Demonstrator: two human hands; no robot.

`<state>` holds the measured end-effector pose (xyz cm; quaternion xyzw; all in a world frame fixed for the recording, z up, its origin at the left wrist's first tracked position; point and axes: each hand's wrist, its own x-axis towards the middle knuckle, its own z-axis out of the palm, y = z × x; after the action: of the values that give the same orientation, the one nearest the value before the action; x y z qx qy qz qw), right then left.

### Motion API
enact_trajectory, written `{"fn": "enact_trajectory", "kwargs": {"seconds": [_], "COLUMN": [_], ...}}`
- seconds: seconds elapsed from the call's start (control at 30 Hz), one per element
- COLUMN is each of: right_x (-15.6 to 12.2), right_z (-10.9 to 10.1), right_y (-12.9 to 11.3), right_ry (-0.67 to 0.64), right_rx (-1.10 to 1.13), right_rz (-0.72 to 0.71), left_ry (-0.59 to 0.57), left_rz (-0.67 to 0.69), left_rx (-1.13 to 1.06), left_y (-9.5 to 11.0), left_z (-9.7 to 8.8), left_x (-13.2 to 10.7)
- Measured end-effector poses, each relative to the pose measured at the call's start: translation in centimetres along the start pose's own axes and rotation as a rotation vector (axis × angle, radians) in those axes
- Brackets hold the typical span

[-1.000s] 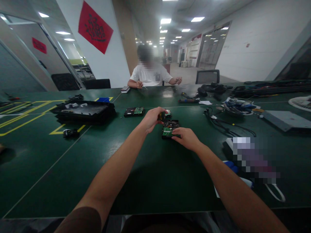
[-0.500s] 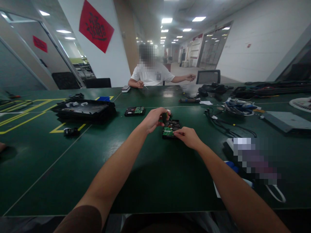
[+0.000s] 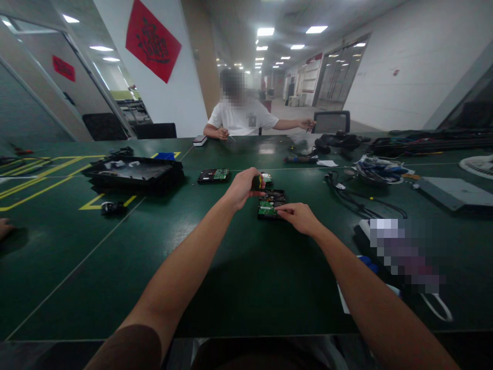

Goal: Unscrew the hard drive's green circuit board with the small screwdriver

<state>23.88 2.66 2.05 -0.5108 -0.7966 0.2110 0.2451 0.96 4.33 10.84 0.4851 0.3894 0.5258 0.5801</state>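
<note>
One black drive with a green board lies flat on the surface, well in from the near edge. It sits between my two hands, and its long side looks to run away from me, toward the far edge. My right hand is the nearer one. The drive is just left of that grip, and its tips look to touch the board's right side. Those tips are close, but I cannot tell if they pinch anything. My left hand is up by the drive's far left corner, with fingers clamped around a dark and yellow thing. From that grip, the drive lies to the right and closer to me. I cannot see if the dark and yellow thing touches the drive.
</note>
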Motion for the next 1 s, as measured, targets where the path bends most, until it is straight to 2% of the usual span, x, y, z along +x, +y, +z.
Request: {"fn": "enact_trajectory", "kwargs": {"seconds": [0.2,0.4,0.67,0.87,1.0], "right_x": [0.3,0.2,0.4,0.1,0.1], "right_z": [0.7,0.9,1.5,1.2,1.0], "right_y": [1.0,0.2,0.4,-0.3,-0.7], "right_ry": [0.036,0.094,0.203,0.152,0.125], "right_rx": [0.007,0.013,0.047,0.099,0.077], "right_rz": [0.02,0.079,0.263,0.373,0.384], "left_ry": [0.01,0.007,0.018,0.014,-0.007], "left_rz": [0.016,0.028,0.03,0.051,0.034], "left_rx": [0.01,0.004,0.023,0.098,0.076], "left_y": [-0.2,-0.6,-0.7,-0.3,-0.2], "left_z": [0.0,0.0,0.0,0.0,0.0], "left_x": [0.2,0.3,0.4,0.2,0.2]}}
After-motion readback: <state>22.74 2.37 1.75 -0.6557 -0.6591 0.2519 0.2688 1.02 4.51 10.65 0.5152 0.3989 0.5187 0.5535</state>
